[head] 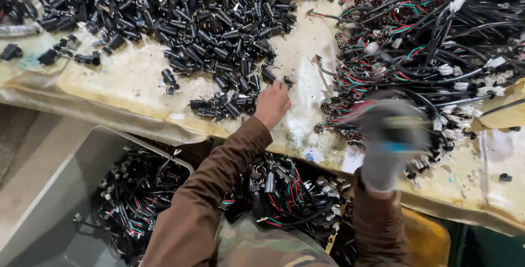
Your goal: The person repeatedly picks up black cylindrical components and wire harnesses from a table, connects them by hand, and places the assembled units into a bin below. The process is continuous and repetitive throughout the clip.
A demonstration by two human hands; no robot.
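Observation:
My left hand [272, 103] is bare and reaches onto the worktable [136, 81], its fingertips pinched on a small black plastic connector cap [287, 83] at the edge of a large heap of the same caps [191, 10]. My right hand [391, 141] wears a grey glove and is blurred by motion. It rests in the pile of black cables with red, green and white wires [437, 37] on the right. Whether its fingers hold a cable is hidden by the blur.
A grey bin [54, 190] below the table edge holds assembled cables [136, 196]. More assembled cables [284, 190] lie in my lap. A few loose caps [87, 57] sit at the table's left. The table cover is stained and worn.

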